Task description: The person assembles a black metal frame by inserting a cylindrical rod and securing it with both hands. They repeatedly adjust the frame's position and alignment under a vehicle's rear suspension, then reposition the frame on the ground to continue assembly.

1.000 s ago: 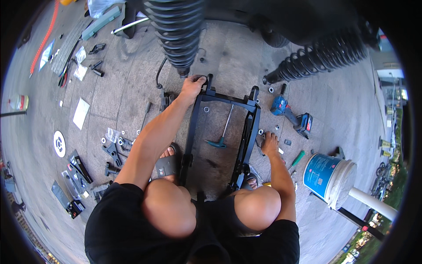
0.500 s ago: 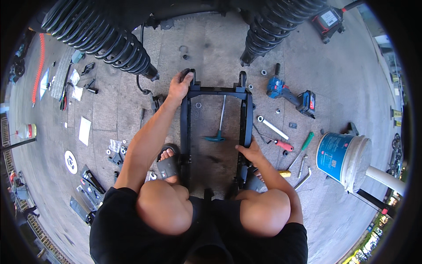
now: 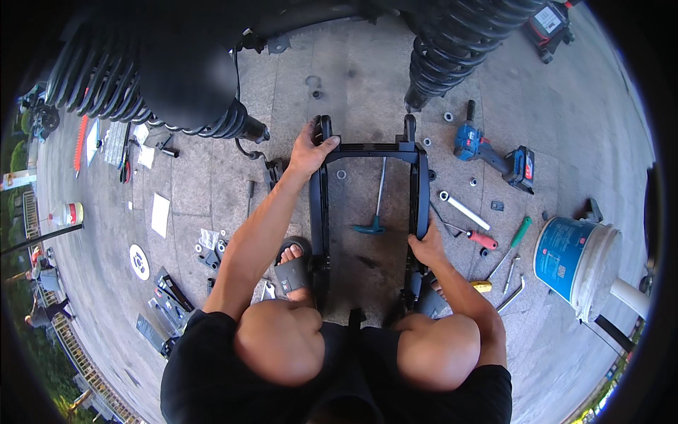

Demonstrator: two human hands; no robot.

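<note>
I hold a black U-shaped swingarm point(image 3: 374, 150) between my knees, its crossbar away from me and its two long arms running back toward me. My left hand point(image 3: 312, 150) is closed around its far left end, beside the upright lug. On the right arm, about halfway along, my right hand point(image 3: 428, 246) grips with the thumb on the inner side. A teal T-handle wrench point(image 3: 370, 227) lies on the paving inside the swingarm. Beyond it hang two black coil-spring shock absorbers, the left point(image 3: 244, 126) and the right point(image 3: 441, 67), their lower ends apart from the swingarm.
To the right lie a blue cordless wrench point(image 3: 487, 152), a silver ratchet point(image 3: 465, 212), screwdrivers with red point(image 3: 483, 240) and green handles, and a blue-and-white bucket point(image 3: 565, 261). On the left are a white disc point(image 3: 139, 262), a paper sheet point(image 3: 160, 215) and small parts.
The whole view has shifted, so things sit further right in it. Both hands keep the same hold on the swingarm. A dark blur now covers part of the left spring.
</note>
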